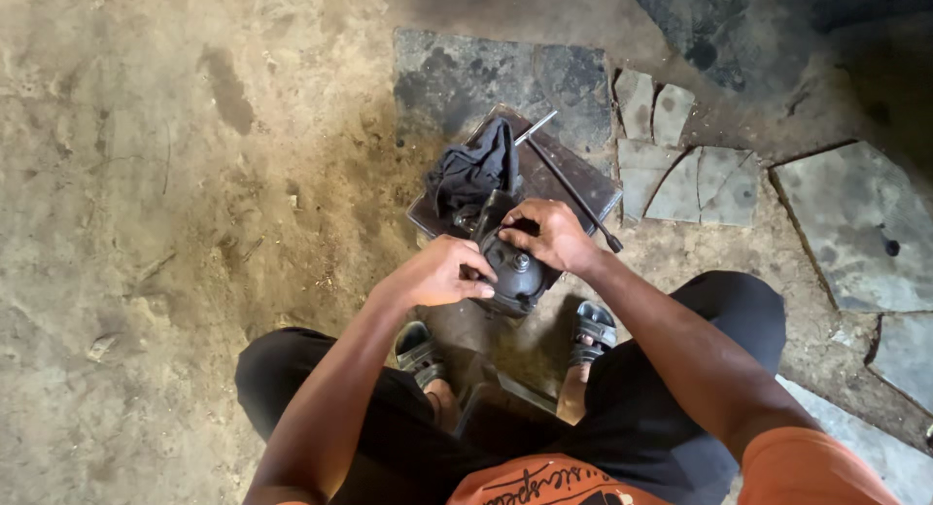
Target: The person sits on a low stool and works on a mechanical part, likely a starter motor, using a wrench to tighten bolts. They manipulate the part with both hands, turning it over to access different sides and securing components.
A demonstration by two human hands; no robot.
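Observation:
A dark, greasy round metal part [515, 272] with a bolt in its middle rests on the near edge of a dark flat board [583, 179] on the ground. My left hand [437, 272] grips the part's left side. Over its upper right side my right hand [549, 235] is closed. Behind the part, a crumpled dark rag [476, 170] lies on the board. Across the board's right half lies a long thin metal rod [573, 189], slanting down to the right.
I squat on a dirt floor, my sandalled feet [595, 328] just below the part. Cracked grey stone slabs [700, 179] lie to the right and behind the board. Bare stained earth [175, 174] spreads to the left.

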